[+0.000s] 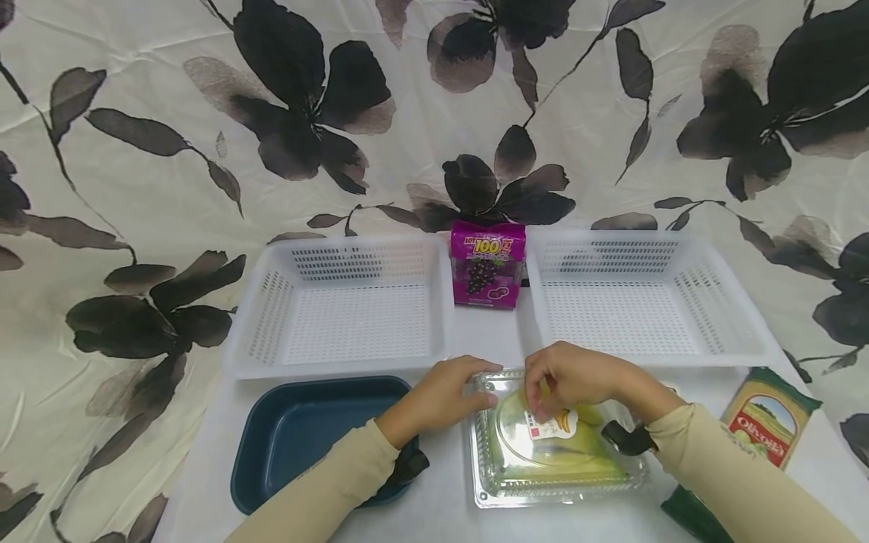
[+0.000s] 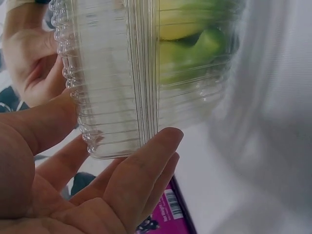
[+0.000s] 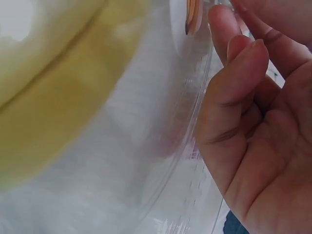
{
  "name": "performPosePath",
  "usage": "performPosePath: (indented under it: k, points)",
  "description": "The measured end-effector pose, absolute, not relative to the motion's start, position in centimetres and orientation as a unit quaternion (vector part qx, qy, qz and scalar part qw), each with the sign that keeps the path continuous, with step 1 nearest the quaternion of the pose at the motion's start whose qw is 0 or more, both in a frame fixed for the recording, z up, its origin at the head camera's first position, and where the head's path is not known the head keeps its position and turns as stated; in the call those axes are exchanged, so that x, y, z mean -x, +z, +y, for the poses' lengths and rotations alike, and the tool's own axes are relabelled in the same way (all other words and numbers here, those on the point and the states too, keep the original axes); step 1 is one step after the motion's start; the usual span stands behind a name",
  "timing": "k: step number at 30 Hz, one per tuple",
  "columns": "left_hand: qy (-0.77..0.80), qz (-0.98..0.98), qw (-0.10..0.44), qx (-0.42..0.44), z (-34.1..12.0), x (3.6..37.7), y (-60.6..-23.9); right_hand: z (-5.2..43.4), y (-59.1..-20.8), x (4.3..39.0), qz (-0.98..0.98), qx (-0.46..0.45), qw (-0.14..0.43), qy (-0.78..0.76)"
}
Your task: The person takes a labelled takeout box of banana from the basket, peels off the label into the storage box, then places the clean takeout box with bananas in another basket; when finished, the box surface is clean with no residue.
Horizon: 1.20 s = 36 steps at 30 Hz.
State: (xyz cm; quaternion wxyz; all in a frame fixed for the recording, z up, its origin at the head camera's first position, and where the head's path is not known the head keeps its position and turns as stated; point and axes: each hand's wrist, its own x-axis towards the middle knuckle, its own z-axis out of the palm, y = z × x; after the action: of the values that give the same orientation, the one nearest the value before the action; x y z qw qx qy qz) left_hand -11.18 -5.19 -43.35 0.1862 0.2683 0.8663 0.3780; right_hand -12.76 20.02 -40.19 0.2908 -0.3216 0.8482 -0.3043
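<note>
A clear plastic clamshell box (image 1: 489,483) of bananas (image 1: 577,456) lies on the white table. My left hand (image 1: 441,400) grips its far left corner; in the left wrist view the thumb lies on one side of the ridged rim and fingers (image 2: 146,168) on the other. Over the lid, my right hand (image 1: 577,377) has curled fingers at the edge of a white sticker (image 1: 560,424) with a banana picture. In the right wrist view thumb and forefinger are close together by the lid; whether they pinch the sticker is hidden.
Two white perforated baskets (image 1: 339,366) (image 1: 652,354) stand at the back, with a purple grape candy pack (image 1: 487,290) between them. A dark blue tub (image 1: 305,422) is at the left. A green Olivoilà packet (image 1: 767,418) lies at the right, partly under the right forearm.
</note>
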Motion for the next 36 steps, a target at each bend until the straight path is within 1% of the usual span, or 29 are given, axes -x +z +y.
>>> performPosePath:
  k: [5,14,22,30,36]
  points:
    - [0.374,0.868,0.184,-0.271,-5.0,11.3,-43.3,20.2,-40.2,12.8,0.845,0.316,0.295,-0.315]
    - [0.366,0.874,0.185,-0.259,-4.9,11.3,-43.3,19.6,-40.4,12.5,0.861,0.330,0.257,-0.288]
    - [0.370,0.874,0.183,-0.257,-4.7,11.2,-43.2,19.7,-40.4,12.3,0.865,0.314,0.255,-0.295]
    - [0.365,0.876,0.183,-0.258,-4.5,11.3,-43.0,19.1,-40.3,12.2,0.882,0.325,0.215,-0.265]
    - [0.368,0.874,0.189,-0.257,-4.4,11.3,-43.0,18.8,-40.2,11.6,0.895,0.316,0.203,-0.239]
